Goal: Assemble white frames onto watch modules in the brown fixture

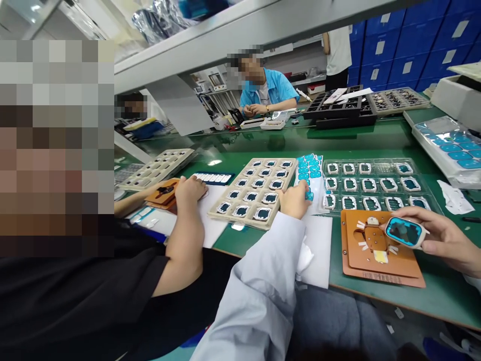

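Observation:
My right hand (449, 235) grips a smartwatch case (404, 231) by its side; its face is covered in blue film and tilted towards me. The case is above the right part of an orange-brown fixture (379, 250) with a shaped recess. My left hand (295, 201) reaches to a sheet of blue film stickers (310, 168), its fingers bent together around a blue sticker (309, 194) at the sheet's lower end. Whether that sticker is free of the sheet cannot be seen. Beside this hand stands a beige tray (246, 193) of watch frames.
Right of the stickers lies a clear plastic tray (379, 173) of more frames. White paper (319, 245) is under my left forearm. A co-worker's hand (191, 193) works at the left by another orange-brown fixture (162, 194). Black trays (340, 108) and bagged blue films (451, 148) stand farther back.

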Demonstrator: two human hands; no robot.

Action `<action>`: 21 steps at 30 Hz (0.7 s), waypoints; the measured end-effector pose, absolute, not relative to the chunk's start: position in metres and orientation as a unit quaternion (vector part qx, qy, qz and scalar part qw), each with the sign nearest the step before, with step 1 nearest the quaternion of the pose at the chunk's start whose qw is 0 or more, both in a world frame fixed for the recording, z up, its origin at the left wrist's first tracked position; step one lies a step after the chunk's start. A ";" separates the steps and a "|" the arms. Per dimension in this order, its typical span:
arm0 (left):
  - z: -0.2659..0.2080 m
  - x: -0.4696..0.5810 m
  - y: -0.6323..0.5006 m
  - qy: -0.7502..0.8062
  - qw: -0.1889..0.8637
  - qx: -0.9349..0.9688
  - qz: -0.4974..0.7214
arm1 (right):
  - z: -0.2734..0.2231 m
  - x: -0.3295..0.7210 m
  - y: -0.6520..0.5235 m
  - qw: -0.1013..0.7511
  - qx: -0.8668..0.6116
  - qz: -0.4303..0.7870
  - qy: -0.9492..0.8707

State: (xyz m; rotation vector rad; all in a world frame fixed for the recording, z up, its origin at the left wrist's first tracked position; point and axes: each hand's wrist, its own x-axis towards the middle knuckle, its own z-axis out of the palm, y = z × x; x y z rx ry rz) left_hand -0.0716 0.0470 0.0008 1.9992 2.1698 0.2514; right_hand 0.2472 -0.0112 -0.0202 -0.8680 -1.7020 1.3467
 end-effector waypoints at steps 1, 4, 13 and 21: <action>0.000 -0.069 0.046 0.721 0.085 0.678 0.112 | -0.021 0.247 -0.010 0.393 -0.342 0.534 -0.666; -0.007 -0.062 0.045 0.619 0.069 0.734 0.272 | -0.021 0.247 -0.009 0.415 -0.351 0.544 -0.640; -0.008 -0.021 0.002 0.097 -0.027 0.882 0.460 | -0.006 0.243 -0.010 0.484 -0.371 0.555 -0.566; -0.015 -0.016 0.002 0.146 0.085 0.905 0.391 | -0.007 0.244 -0.010 0.479 -0.351 0.541 -0.596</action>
